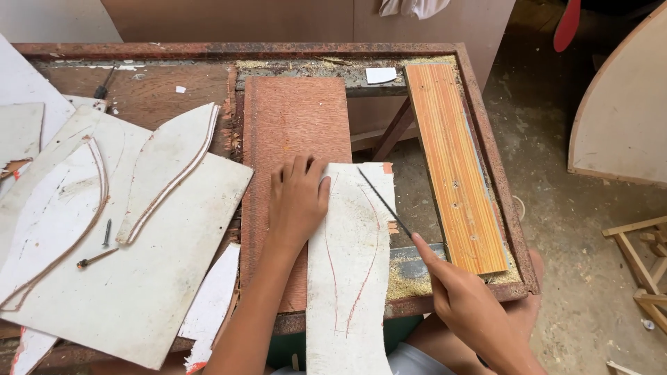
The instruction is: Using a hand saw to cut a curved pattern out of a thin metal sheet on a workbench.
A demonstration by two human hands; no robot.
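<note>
The left hand (297, 201) lies flat, fingers spread, pinning the white marked board (351, 271). At its four o'clock, the right hand (465, 302) grips a thin saw blade (384, 202), forefinger stretched along it.

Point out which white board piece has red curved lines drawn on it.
The white piece under the left hand, hanging over the table's near edge. The cut pieces at left show only brown sawn edges, no red lines.
</note>
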